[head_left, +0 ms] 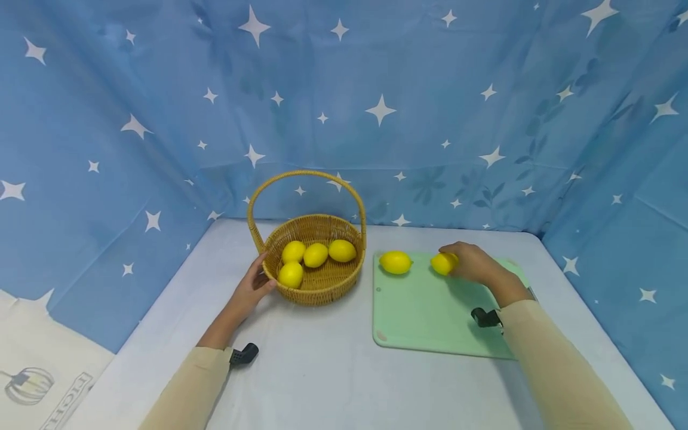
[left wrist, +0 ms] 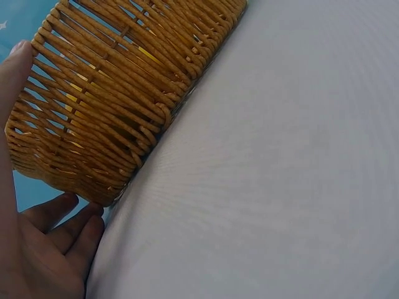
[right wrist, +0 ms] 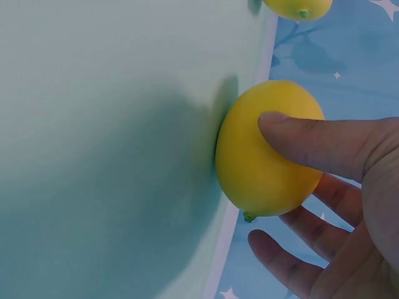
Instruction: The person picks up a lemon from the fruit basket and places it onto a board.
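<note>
Your right hand (head_left: 473, 263) is clamped on a lemon (right wrist: 249, 180), thumb on one side and fingers round the other; the lemon is over the far part of the green board (head_left: 419, 316), and you cannot be sure from here whether it touches it. Your left hand (head_left: 251, 292) lies against the left front of the basket (head_left: 322, 294), thumb and fingers spread apart along its outside. The lemon looks smooth, so it is wise to set your thumb across its fattest part and press evenly, or it may roll out. Leave the left hand light; a hard push could slide or tip the basket. A second lemon (head_left: 395, 262) lies on the board to the left, so a low sweep that way would probably knock it; raise the wrist to clear it. The board's far edge is close behind your grip, with the curtain (head_left: 376, 77) beyond. You have bare desk (head_left: 301, 370) in front of the basket and a narrow strip between basket and board. The handle (head_left: 309, 173) arches overhead, while the basket's front right floor shows bare beside the four lemons (head_left: 315, 255).
</note>
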